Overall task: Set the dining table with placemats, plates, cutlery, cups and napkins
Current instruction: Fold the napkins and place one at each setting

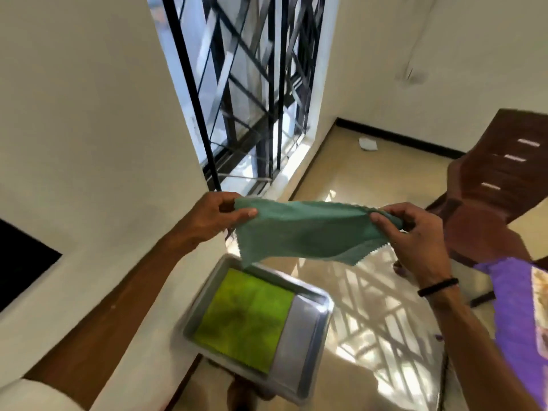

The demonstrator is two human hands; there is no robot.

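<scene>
Between my two hands, held up in the air above the floor: one teal-green napkin (308, 229), cloth, zigzag-cut edges, stretched sideways and sagging at its lower edge. My left hand (216, 216) has its grip closed on the napkin's left corner, thumb on the near face and the other fingers behind. My right hand (415, 235) has its grip closed on the right corner, where the cloth is bunched between thumb and fingertips; a black band (438, 287) circles that wrist.

Below the napkin: one metal tray (305, 330), rectangular, raised rim, tilted in view and somewhat blurred. What carries it I cannot tell. Inside it, against its left part: one lime-green cloth (246, 318), folded flat, leaving a bare strip of tray on the right.

At the right edge: a surface under a purple cover (516, 301), only partly in view. Beyond it: one brown plastic chair (489, 200), slotted back. Behind: a window with a black metal grille (252, 93), cream walls, a glossy tiled floor (370, 307) with sun patches.
</scene>
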